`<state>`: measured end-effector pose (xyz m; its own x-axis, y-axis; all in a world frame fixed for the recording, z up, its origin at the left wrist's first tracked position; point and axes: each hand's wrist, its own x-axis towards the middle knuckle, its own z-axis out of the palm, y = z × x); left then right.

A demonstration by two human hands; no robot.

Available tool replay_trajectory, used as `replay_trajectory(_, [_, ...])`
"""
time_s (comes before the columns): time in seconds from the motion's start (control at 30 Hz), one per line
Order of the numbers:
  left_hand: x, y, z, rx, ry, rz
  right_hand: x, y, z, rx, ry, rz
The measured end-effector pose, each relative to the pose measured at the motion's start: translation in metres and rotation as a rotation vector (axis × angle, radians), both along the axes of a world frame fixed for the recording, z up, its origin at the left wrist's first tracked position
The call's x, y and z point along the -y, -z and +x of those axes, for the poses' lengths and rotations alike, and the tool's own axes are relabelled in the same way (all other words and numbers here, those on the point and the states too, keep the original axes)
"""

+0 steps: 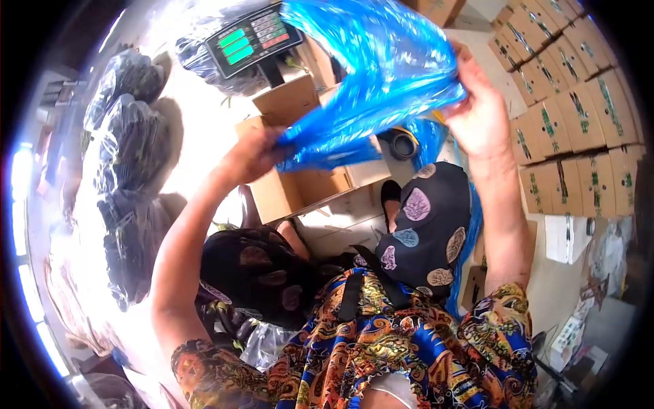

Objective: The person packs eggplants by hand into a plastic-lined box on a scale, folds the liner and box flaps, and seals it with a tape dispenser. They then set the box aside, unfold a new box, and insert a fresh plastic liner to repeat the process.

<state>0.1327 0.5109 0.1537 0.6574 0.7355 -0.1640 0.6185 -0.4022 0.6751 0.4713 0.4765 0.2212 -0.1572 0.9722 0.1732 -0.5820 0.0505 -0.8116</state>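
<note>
A blue plastic bag (381, 75) is stretched in the air between my two hands. My left hand (253, 155) grips its lower left edge, somewhat blurred. At the right end, my right hand (477, 102) is closed on the bag's gathered side. Below the bag stands an open cardboard box (272, 194), its flaps up and its inside partly hidden by the plastic. Behind the box rises a weighing scale display (253, 39) with green screens and a keypad.
Dark bundles in clear plastic (129, 146) line the left side. Stacked cardboard boxes (579, 116) with green markings fill the right. A roll of tape (403, 145) lies near the box's right side. A white box (567, 238) sits at the right.
</note>
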Motion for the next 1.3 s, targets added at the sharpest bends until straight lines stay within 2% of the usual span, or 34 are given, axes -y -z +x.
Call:
replay_trajectory(0.03, [-0.001,0.016,-0.006,-0.259,0.08,0.069,0.004,0.003,-0.009,-0.042,-0.162,0.065])
replay_trajectory(0.07, [0.0,0.031,-0.01,-0.393,0.056,0.142,0.009,0.007,-0.019,0.0,-0.142,0.012])
replay_trajectory(0.17, [-0.005,0.058,-0.026,-0.418,-0.052,0.148,0.032,0.018,-0.03,0.085,-0.18,-0.097])
replay_trajectory(0.2, [-0.003,0.051,-0.033,-0.359,0.003,0.096,0.044,0.012,-0.037,0.242,-0.138,-0.134])
replay_trajectory(0.23, [-0.007,0.052,-0.04,-0.191,0.066,0.038,0.053,0.007,-0.045,0.62,-0.049,-0.059])
replay_trajectory(0.3, [0.002,0.017,-0.032,0.15,-0.075,-0.16,0.068,0.017,-0.058,0.788,-0.05,-0.054])
replay_trajectory(0.37, [0.001,-0.006,-0.015,0.594,-0.225,-0.518,0.078,0.041,-0.065,0.748,-0.047,-0.006])
replay_trajectory(0.4, [0.005,-0.011,0.001,0.766,-0.236,-0.717,0.082,0.045,-0.07,0.822,-0.004,0.081])
replay_trajectory(0.43, [0.005,0.0,0.012,0.789,-0.334,-0.833,0.083,0.044,-0.077,0.922,0.036,0.219])
replay_trajectory(0.5, [0.017,0.003,0.051,0.653,-0.66,-0.768,0.087,0.042,-0.09,1.102,0.06,0.526])
replay_trajectory(0.53, [0.015,0.005,0.061,0.725,-0.631,-0.781,0.091,0.046,-0.098,1.164,0.012,0.611])
replay_trajectory(0.57, [0.012,0.005,0.07,0.796,-0.598,-0.794,0.097,0.046,-0.102,1.158,-0.138,0.562])
replay_trajectory(0.6, [0.01,0.003,0.079,0.931,-0.628,-0.8,0.104,0.051,-0.106,1.15,-0.173,0.61])
replay_trajectory(0.63, [0.012,0.0,0.085,0.98,-0.595,-0.765,0.108,0.055,-0.107,1.141,-0.212,0.66])
replay_trajectory(0.7, [0.025,-0.027,0.087,1.076,-0.532,-0.693,0.108,0.041,-0.097,1.032,-0.343,0.347])
replay_trajectory(0.73, [0.037,-0.048,0.083,0.978,-0.448,-0.645,0.105,0.019,-0.087,0.969,-0.427,0.035])
replay_trajectory(0.77, [0.047,-0.051,0.081,0.978,-0.246,-0.485,0.102,0.006,-0.071,0.889,-0.504,-0.276])
replay_trajectory(0.83, [0.069,-0.05,0.08,0.762,-0.031,-0.158,0.084,0.051,-0.006,0.59,-0.372,-0.197])
replay_trajectory(0.9, [0.092,-0.028,0.089,0.7,0.149,0.192,0.078,0.027,-0.015,0.397,-0.104,-0.406])
replay_trajectory(0.93, [0.104,-0.023,0.091,0.526,0.227,0.137,0.073,0.028,-0.027,0.271,-0.129,-0.387])
replay_trajectory(0.97, [0.109,-0.018,0.094,0.372,0.326,0.012,0.072,0.028,-0.037,0.336,-0.074,-0.373])
replay_trajectory(1.03, [0.117,-0.006,0.099,0.317,0.354,-0.065,0.07,0.023,-0.05,0.461,0.029,-0.343])
replay_trajectory(1.07, [0.119,-0.002,0.1,0.292,0.393,-0.052,0.062,0.02,-0.05,0.458,-0.065,-0.41])
replay_trajectory(1.17, [0.125,0.005,0.099,0.262,0.525,-0.063,0.044,0.043,-0.043,0.598,-0.01,-0.327])
replay_trajectory(1.27, [0.129,0.017,0.088,0.3,0.696,-0.154,0.037,0.051,-0.046,0.404,0.163,-0.351])
replay_trajectory(1.3, [0.121,0.006,0.086,0.205,0.6,-0.277,0.036,0.053,-0.045,0.365,0.198,-0.363])
